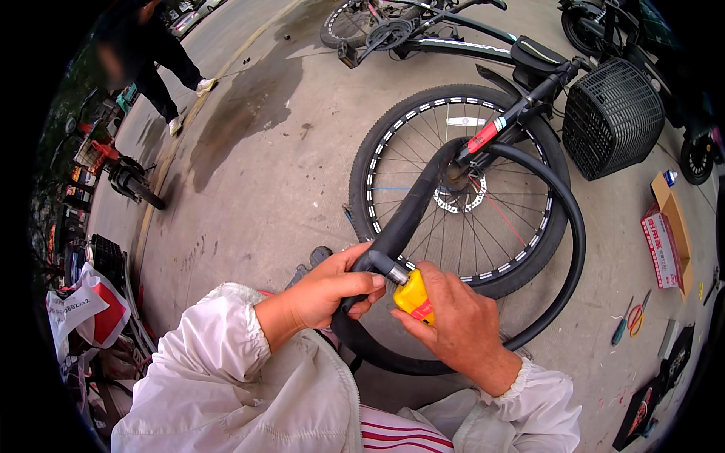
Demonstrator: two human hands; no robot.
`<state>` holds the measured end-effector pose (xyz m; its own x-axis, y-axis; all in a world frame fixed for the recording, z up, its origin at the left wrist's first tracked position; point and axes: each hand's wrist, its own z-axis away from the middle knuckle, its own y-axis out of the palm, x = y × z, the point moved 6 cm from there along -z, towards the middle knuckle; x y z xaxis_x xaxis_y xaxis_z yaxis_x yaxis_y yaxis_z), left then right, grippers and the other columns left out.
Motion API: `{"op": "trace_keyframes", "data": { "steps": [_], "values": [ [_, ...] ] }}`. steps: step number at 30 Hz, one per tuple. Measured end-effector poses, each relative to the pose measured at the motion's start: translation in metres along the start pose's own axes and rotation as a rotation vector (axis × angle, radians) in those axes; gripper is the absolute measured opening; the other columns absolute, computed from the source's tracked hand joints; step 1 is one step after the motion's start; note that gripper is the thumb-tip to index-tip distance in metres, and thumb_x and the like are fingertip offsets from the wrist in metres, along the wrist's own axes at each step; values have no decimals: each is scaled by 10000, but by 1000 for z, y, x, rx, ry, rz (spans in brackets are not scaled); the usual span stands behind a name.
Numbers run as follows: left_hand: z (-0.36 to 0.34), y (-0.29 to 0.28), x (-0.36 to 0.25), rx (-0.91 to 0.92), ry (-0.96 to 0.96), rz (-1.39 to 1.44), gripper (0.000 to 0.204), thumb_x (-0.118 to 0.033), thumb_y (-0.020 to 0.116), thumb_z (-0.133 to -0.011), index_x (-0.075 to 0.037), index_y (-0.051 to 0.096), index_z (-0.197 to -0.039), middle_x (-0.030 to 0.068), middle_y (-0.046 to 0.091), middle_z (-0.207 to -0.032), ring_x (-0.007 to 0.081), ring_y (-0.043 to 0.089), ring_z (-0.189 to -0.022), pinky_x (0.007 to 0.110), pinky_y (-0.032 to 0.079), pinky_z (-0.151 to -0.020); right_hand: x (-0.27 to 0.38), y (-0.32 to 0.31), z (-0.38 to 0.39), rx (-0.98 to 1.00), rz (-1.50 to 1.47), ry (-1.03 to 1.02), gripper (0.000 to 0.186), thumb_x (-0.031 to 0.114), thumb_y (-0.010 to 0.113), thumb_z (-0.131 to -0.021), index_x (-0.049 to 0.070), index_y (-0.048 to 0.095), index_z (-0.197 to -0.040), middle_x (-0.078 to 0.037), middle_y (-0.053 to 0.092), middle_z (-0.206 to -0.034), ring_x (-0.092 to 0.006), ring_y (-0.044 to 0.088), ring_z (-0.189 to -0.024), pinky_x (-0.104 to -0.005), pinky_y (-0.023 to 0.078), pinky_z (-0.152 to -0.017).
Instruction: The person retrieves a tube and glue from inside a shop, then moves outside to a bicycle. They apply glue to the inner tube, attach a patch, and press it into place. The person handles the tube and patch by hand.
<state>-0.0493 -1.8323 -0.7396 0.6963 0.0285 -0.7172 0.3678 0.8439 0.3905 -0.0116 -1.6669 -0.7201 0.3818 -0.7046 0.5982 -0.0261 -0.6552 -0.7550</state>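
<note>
A black inner tube (408, 208) loops out from the bicycle wheel (368, 181), which lies flat on the ground. My left hand (329, 291) is closed around a bent part of the tube, thumb on top. In my right hand (462, 321) is a yellow handheld tool (412, 293) with a red label. A short metal piece at its upper end touches or nearly touches the tube by my left fingers; exact contact cannot be made out. The tube's slack hangs below both hands and curves up the right side to the hub.
The bicycle frame (453, 47) lies beyond the wheel, with a black basket (613, 113) at right. An opened cardboard box (674, 226), a screwdriver (619, 330), scissors (639, 317) and a black tool case (642, 411) lie at right. A person (162, 57) is at far left.
</note>
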Motion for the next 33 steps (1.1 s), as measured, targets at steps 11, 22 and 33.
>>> {"op": "trace_keyframes", "data": {
  "steps": [11,22,33],
  "values": [
    [1,0,-2,22,-14,84,577,-260,637,-833,-66,407,-1325,91,507,-806,93,415,-562,205,366,-507,-14,-2,-2,-34,-10,77,640,346,805,-761,22,544,-1248,-124,648,-924,-275,679,-773,-351,541,-603],
    [0,-3,2,34,-36,80,553,-258,634,-836,-63,410,-1302,100,509,-821,95,406,-540,208,365,-498,-12,5,-2,1,8,45,641,374,797,-766,33,549,-1248,-125,667,-951,-278,683,-775,-354,543,-602],
    [1,-1,-2,-64,-2,-148,610,-104,678,-839,-49,429,-1393,-6,515,-736,83,448,-546,242,352,-518,-25,1,-6,-35,90,66,650,380,803,-752,44,552,-1248,-108,636,-875,-269,663,-722,-358,528,-572]
  ]
}}
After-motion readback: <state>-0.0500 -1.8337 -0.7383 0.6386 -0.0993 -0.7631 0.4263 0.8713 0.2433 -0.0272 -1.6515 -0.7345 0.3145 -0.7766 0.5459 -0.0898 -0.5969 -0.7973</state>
